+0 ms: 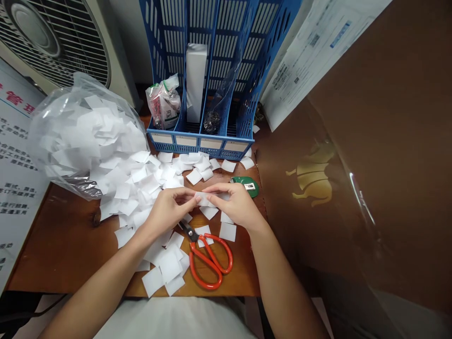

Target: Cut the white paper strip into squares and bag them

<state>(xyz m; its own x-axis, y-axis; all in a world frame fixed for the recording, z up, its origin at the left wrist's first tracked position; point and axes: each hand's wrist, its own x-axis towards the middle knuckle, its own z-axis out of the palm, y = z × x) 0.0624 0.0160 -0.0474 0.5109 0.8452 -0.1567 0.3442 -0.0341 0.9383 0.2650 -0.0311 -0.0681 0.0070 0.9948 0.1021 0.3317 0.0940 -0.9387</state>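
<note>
My left hand and my right hand meet above the wooden desk. Both pinch one small white paper square between thumb and fingertips, each at one end. Many more white paper squares lie scattered under and around my hands. Orange-handled scissors lie shut on the desk just below my hands, blades pointing up-left.
A clear plastic bag spilling paper squares sits at the left. A blue slotted file rack stands behind, holding a white box and small packets. A green round object lies by my right hand. A brown panel rises on the right; a fan stands back left.
</note>
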